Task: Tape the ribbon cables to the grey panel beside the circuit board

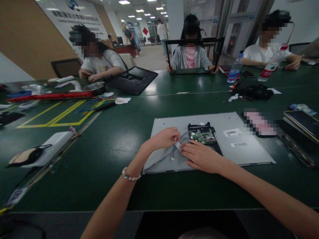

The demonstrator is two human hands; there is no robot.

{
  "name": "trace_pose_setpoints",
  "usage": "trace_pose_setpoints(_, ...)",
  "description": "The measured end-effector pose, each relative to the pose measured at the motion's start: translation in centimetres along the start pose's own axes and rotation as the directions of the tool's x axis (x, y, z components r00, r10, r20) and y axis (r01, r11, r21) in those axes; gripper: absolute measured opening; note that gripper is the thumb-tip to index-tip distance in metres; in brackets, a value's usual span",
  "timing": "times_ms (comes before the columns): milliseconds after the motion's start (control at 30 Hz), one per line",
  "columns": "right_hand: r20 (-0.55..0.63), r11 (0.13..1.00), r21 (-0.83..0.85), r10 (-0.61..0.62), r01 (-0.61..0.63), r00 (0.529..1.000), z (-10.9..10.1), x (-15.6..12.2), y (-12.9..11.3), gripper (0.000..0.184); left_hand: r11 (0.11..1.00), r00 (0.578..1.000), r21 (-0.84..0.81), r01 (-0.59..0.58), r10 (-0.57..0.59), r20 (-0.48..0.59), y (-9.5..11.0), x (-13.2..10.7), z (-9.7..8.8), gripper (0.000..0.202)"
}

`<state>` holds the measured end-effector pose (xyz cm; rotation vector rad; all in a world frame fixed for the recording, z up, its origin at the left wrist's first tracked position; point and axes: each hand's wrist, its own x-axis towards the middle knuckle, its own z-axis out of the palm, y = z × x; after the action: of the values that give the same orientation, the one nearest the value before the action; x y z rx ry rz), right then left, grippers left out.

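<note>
A grey metal display panel [246, 151] lies flat in front of me, with a green circuit board [203, 137] in a black frame on it. Just left of the board, my left hand [166, 137] is closed in a pinch on a small white strip [177, 145], which looks like tape. My right hand [203, 156] rests over the panel, fingers stretched out and slightly apart, their tips against the strip's lower end. Its thumb is hidden. Thin grey cables [161, 158] run from the board under both hands towards the panel's lower left corner.
Right of the panel lie a pink phone-like item [260, 123] and a dark phone [305, 123]. Beyond stand two bottles [234, 70] [271, 67] near a black bundle [251, 90]. A white device [53, 147] is at left. Across the table, one person holds a black frame [194, 41].
</note>
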<state>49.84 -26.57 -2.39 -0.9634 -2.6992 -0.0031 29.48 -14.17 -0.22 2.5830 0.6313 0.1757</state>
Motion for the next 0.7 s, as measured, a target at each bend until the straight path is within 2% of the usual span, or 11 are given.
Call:
trace_pose_setpoints(133, 0.003, 1.0, 0.011, -0.017, 0.017, 1.0, 0.27, 0.08, -0.03, 0.039, 1.0, 1.0, -0.016, -0.023, 0.023, 0.002, -0.21, -0.02, 0.74, 0.017)
trace_pose_setpoints(300, 0.011, 1.0, 0.024, -0.02, 0.019, 1.0, 0.53, -0.08, -0.11, 0.041, 0.992, 0.998, -0.111, 0.056, -0.052, 0.041, -0.38, -0.22, 0.52, 0.012)
trace_pose_setpoints(700, 0.027, 0.998, 0.058, -0.029, 0.027, 0.999, -0.19, -0.33, -0.57, 0.032, 0.989, 0.992, -0.087, 0.119, -0.115, 0.044, -0.76, -0.16, 0.36, 0.023)
